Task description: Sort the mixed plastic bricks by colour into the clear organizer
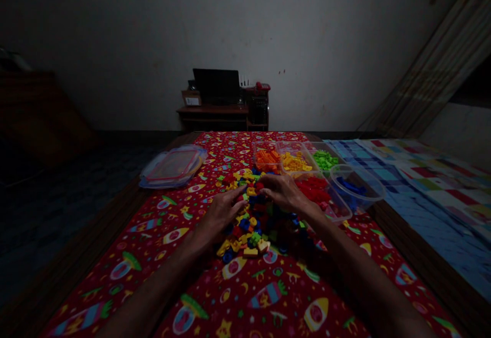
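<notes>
A mixed heap of plastic toy building blocks (245,238) in yellow, blue, red and green lies on the red patterned cloth. My left hand (224,207) reaches into its left side, fingers and thumb bent towards each other around something small that I cannot make out. At the heap's upper right, my right hand (283,190) pinches a red block (260,186) between thumb and fingers. Just beyond it, a clear container of red blocks (316,190) is partly covered by my right hand and forearm. The two hands are close together but apart.
Behind the heap stand clear containers of orange blocks (267,159), yellow blocks (295,162) and green blocks (325,159). A round tub (378,190) holds blue blocks. Stacked lids (174,165) lie at the left table edge. A bed (414,184) adjoins on the right.
</notes>
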`<action>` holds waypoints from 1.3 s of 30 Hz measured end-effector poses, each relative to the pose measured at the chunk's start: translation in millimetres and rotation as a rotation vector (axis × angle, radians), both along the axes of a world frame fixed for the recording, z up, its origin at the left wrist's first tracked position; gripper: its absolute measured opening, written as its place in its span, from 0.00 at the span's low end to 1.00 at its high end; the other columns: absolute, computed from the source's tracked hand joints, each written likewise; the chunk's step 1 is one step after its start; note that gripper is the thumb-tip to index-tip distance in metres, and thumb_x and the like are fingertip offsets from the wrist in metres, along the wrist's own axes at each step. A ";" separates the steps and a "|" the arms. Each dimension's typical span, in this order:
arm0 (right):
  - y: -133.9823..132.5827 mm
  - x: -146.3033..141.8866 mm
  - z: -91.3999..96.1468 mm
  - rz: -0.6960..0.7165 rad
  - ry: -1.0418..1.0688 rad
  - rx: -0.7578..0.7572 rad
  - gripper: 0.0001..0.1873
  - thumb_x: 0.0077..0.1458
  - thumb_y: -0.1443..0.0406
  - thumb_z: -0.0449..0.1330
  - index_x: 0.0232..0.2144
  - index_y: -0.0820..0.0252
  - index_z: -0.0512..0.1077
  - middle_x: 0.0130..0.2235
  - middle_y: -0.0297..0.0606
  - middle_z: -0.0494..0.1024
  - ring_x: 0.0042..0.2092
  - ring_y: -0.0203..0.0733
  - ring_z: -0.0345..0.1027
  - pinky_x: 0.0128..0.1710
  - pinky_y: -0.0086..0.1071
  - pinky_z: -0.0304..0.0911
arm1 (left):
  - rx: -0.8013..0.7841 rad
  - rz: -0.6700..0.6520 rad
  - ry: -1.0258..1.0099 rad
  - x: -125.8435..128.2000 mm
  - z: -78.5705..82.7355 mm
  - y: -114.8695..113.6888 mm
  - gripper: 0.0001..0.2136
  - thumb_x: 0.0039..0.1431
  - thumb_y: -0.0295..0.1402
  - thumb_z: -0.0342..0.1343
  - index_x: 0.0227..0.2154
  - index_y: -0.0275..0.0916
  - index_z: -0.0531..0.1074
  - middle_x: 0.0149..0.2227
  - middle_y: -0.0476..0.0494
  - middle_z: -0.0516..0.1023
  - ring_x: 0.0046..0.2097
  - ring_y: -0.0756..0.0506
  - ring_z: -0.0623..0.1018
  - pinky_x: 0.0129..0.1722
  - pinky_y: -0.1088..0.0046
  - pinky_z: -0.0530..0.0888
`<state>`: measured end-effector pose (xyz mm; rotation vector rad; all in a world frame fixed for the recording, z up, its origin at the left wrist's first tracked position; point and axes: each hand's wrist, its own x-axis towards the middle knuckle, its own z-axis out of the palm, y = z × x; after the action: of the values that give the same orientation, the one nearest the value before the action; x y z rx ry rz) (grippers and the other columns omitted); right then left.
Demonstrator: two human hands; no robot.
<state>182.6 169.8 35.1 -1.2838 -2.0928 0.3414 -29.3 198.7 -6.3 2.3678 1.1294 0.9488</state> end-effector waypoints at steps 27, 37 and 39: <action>0.8 96.3 8.6 -0.403 -0.361 0.065 0.08 0.54 0.69 0.54 0.29 0.61 0.73 0.27 0.39 0.74 0.27 0.37 0.63 0.26 0.28 0.52 | -0.062 0.147 -0.085 -8.5 35.5 -5.9 0.20 0.61 0.40 0.43 0.49 0.38 0.73 0.40 0.44 0.82 0.38 0.43 0.80 0.38 0.70 0.75; -11.9 56.6 15.8 -0.234 -0.377 0.133 0.09 0.57 0.69 0.51 0.32 0.62 0.72 0.25 0.38 0.72 0.25 0.35 0.59 0.26 0.29 0.50 | -0.032 -0.004 0.118 -20.0 14.6 15.7 0.20 0.57 0.45 0.45 0.42 0.40 0.77 0.46 0.40 0.79 0.47 0.40 0.78 0.49 0.63 0.73; -18.6 31.8 14.1 -0.101 -0.384 0.100 0.09 0.58 0.69 0.51 0.31 0.62 0.72 0.25 0.36 0.72 0.25 0.34 0.59 0.26 0.28 0.51 | -0.022 -0.043 0.170 -26.1 10.6 20.6 0.23 0.56 0.49 0.46 0.43 0.40 0.76 0.49 0.39 0.77 0.50 0.39 0.76 0.51 0.62 0.71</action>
<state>214.4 151.3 49.1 -1.4787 -2.3120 -0.0611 -55.4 219.3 4.3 2.4827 1.1378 0.7274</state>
